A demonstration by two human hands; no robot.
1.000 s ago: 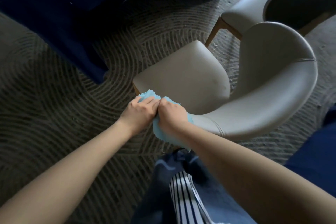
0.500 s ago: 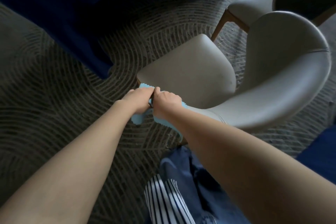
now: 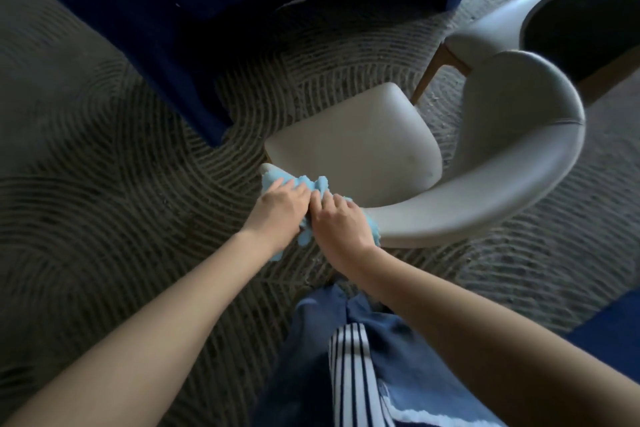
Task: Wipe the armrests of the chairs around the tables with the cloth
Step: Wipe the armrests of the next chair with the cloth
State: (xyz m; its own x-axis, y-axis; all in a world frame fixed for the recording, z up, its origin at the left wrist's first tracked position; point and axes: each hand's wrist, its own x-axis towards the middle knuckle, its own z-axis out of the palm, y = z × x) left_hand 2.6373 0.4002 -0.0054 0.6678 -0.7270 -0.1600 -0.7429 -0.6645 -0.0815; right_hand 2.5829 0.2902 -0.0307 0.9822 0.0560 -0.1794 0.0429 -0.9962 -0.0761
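left hand [image 3: 280,210], right hand [image 3: 341,227], fingers gripping blue cloth [image 3: 317,184] on chair armrest [image 3: 433,215]

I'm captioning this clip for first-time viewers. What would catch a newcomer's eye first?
At centre, the left hand and right hand meet on a light blue cloth bunched over the end of the near armrest of a grey chair. A dark blue tablecloth fills the upper left, above swirl-patterned carpet.

We saw a light blue cloth [image 3: 317,184], a pale grey chair [image 3: 356,149], a grey-brown carpet [image 3: 104,149] ribbed with curved arcs, a deep navy table drape [image 3: 156,10], and blue clothing [image 3: 349,374] with navy-and-white stripes
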